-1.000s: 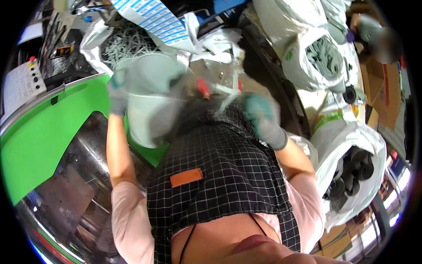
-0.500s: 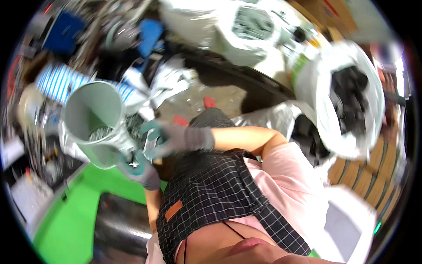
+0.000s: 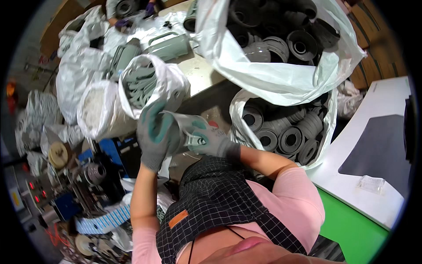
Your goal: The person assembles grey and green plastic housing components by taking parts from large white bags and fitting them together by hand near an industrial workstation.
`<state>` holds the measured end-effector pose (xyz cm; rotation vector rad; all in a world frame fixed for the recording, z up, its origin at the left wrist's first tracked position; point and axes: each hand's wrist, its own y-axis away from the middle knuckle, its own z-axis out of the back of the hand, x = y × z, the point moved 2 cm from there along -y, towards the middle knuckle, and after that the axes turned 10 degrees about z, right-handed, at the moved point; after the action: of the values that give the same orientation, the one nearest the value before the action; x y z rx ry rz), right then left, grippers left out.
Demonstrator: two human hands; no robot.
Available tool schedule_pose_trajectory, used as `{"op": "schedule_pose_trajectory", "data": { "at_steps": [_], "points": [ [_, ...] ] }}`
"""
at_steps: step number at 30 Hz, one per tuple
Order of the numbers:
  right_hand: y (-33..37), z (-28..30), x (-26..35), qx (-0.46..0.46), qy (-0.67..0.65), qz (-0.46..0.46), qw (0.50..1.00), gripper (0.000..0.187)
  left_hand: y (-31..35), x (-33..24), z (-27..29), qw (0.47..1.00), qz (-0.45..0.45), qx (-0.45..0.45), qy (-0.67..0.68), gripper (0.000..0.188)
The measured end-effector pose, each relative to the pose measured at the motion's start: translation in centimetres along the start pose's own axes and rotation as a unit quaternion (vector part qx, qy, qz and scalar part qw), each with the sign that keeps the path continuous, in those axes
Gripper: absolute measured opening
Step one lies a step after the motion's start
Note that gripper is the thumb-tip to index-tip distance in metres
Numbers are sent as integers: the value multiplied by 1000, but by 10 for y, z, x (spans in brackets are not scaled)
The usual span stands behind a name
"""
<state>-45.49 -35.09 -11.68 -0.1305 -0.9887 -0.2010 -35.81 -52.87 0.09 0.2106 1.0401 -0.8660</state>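
Observation:
A grey-green plastic jug body (image 3: 185, 124) lies tilted between my two gloved hands, in front of my apron. My left hand (image 3: 156, 134), in a grey glove with teal patches, wraps round its left end. My right hand (image 3: 212, 137), gloved the same way, grips its right side near a small fitting, whose detail I cannot make out. Just beyond my left hand stands a white bag of grey-green handles (image 3: 140, 86). Similar jug bodies with handles (image 3: 171, 47) lie on the far white table.
A large white bag of dark grey ring-shaped parts (image 3: 303, 46) stands far right, with a second such bag (image 3: 281, 141) nearer. A white table with a dark mat (image 3: 378, 147) is at right. Machinery (image 3: 94, 174) stands left. Another person's purple-gloved hand (image 3: 150, 9) shows far off.
My view has swung right, from the machinery side towards the bags. The jug body, earlier with its wide mouth facing up, now lies tilted. My left hand has shifted round its end.

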Motion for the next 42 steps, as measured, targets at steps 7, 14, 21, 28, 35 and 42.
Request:
{"op": "schedule_pose_trajectory", "data": {
  "at_steps": [7,14,21,28,35,42],
  "points": [
    [17,53,-30,30,7,-30,999,63,-207,-50,-282,955,-180,235,-11,43],
    [39,87,-71,-41,-96,-82,991,75,-193,53,-336,813,-176,376,-408,32],
    [29,70,-89,-10,-78,-92,993,76,-187,20,-370,937,-70,276,-205,49],
    [12,76,-59,149,-49,-112,981,70,-185,-58,-334,949,-261,126,-127,35],
    [5,84,-38,-100,-86,28,991,72,-186,-37,-148,968,-70,18,240,29],
    [-48,117,22,-165,-322,-31,932,42,-89,7,124,961,-7,-145,235,24]
  ]
}}
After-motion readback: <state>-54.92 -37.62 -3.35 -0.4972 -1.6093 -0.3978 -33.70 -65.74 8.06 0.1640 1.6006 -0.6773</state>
